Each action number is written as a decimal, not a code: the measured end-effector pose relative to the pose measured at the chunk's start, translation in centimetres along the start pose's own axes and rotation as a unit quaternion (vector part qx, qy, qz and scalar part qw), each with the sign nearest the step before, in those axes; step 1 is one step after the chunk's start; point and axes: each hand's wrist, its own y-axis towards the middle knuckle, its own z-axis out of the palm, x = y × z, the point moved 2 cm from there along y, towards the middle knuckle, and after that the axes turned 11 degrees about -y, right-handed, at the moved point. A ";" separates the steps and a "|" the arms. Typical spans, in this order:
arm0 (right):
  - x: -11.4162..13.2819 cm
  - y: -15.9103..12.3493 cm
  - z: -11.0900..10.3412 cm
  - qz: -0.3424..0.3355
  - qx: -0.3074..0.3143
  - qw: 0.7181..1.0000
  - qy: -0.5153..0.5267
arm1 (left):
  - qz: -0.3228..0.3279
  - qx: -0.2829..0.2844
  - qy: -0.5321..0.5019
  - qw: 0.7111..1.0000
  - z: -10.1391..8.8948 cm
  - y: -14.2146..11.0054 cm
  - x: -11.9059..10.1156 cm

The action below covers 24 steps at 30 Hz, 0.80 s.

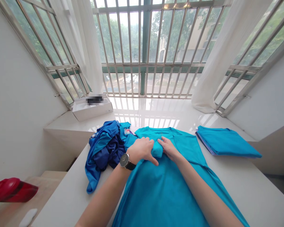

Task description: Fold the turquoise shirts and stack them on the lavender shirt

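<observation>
A turquoise T-shirt (pixel 165 186) lies spread on the white table with its neckline towards the window. Its left sleeve is folded inward over the chest, and the right-side sleeve (pixel 189 148) also lies across the body. My left hand (pixel 142 148), below a wrist with a black-strapped watch (pixel 124 160), rests over the inward-folded sleeve with the thumb stretched apart from the fingers. At that sleeve's cuff, my right hand (pixel 169 148) pinches the fabric between thumb and fingers; its fingertips are partly hidden.
Crumpled blue and navy clothes (pixel 106 148) lie left of the shirt. A stack of folded shirts (pixel 227 142) sits on the right. Behind, a white box (pixel 92 108) with a blurred dark item stands on the sill. A red object (pixel 14 190) is at the lower left.
</observation>
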 end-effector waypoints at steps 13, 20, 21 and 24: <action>1.9 -1.9 -0.5 0.051 0.144 0.988 -0.013 | -0.069 0.035 0.049 0.996 0.7 0.4 -0.1; 1.8 -1.8 -0.7 0.082 0.107 0.990 -0.036 | -0.081 0.016 0.061 0.995 -1.2 -1.1 0.0; 1.9 -1.7 -0.8 0.083 0.104 0.991 -0.034 | -0.083 0.014 0.059 0.995 -1.5 -1.3 0.0; 2.0 -1.5 -1.4 0.089 0.108 0.989 -0.052 | -0.062 0.001 0.034 0.997 -2.0 -1.9 0.2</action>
